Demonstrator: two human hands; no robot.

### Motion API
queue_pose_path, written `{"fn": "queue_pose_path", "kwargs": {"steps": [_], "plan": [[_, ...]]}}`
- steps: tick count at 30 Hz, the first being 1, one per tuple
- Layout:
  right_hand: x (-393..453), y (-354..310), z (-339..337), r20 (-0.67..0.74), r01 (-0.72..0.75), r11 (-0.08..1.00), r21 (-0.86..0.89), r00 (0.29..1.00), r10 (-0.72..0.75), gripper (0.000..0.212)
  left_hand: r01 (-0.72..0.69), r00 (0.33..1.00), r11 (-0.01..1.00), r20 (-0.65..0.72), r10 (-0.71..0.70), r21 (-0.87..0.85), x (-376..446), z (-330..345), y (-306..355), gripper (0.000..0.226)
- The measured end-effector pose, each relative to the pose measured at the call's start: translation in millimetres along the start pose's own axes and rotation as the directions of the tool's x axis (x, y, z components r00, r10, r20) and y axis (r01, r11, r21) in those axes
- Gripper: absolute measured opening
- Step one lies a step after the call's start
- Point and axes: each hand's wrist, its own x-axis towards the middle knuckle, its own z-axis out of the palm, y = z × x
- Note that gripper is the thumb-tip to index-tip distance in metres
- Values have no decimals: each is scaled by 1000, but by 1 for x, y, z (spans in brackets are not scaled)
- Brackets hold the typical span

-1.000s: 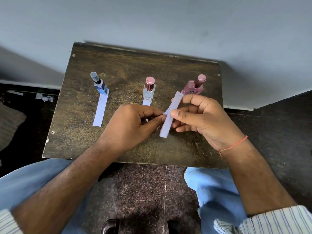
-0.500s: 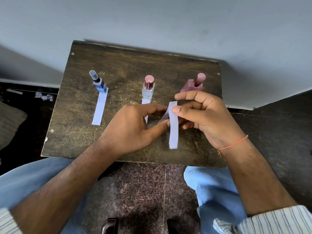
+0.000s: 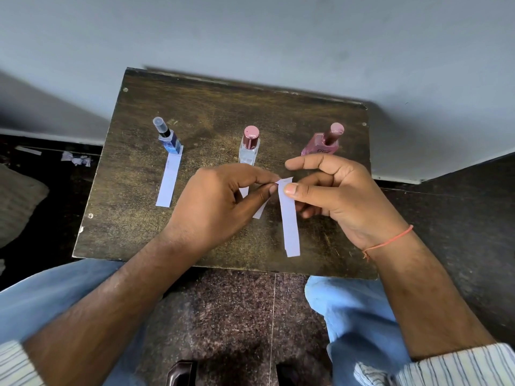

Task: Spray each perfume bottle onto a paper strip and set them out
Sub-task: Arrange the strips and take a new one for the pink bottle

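Note:
Three perfume bottles stand in a row on a dark wooden table (image 3: 133, 190): a blue bottle (image 3: 170, 140) with a clear cap at left, a clear bottle (image 3: 249, 147) with a dark red cap in the middle, a pink bottle (image 3: 323, 144) at right. A white paper strip (image 3: 168, 181) lies in front of the blue bottle. Another strip (image 3: 260, 211) lies before the clear bottle, mostly hidden under my left hand (image 3: 220, 201). My right hand (image 3: 342, 196) pinches the top of a third strip (image 3: 289, 221), which hangs down; my left fingertips pinch its top corner too.
The table stands against a pale grey wall (image 3: 250, 37). Scraps of paper (image 3: 76, 158) lie on the dark floor at left. My knees in light blue trousers (image 3: 359, 316) sit below the table's near edge.
The held strip has swung from a tilt to hanging straight down, and both hands have shifted slightly; my left fingers have closed on its top end.

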Motion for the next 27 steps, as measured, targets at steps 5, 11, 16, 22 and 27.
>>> {"fn": "queue_pose_path", "kwargs": {"steps": [5, 11, 16, 22, 27], "plan": [[-1, -2, 2, 52, -87, 993, 77, 995, 83, 36, -51, 999, 990, -13, 53, 135, 1, -4, 1, 13], [-2, -4, 2, 62, -176, 976, 124, 984, 170, 44, -31, 999, 978, -20, 36, 205, -1, -4, 4, 13], [-2, -3, 0, 89, -205, 968, 144, 977, 194, 47, -39, 999, 986, -10, 42, 160, 0, -5, 6, 15], [-3, -2, -2, 122, -212, 962, 170, 974, 192, 44, -66, 997, 974, -13, 70, 215, 0, -7, 8, 18], [-7, 1, -14, 145, -177, 966, 190, 978, 151, 43, -2, 996, 970, -85, 23, 244, 4, -15, 2, 8]]}}
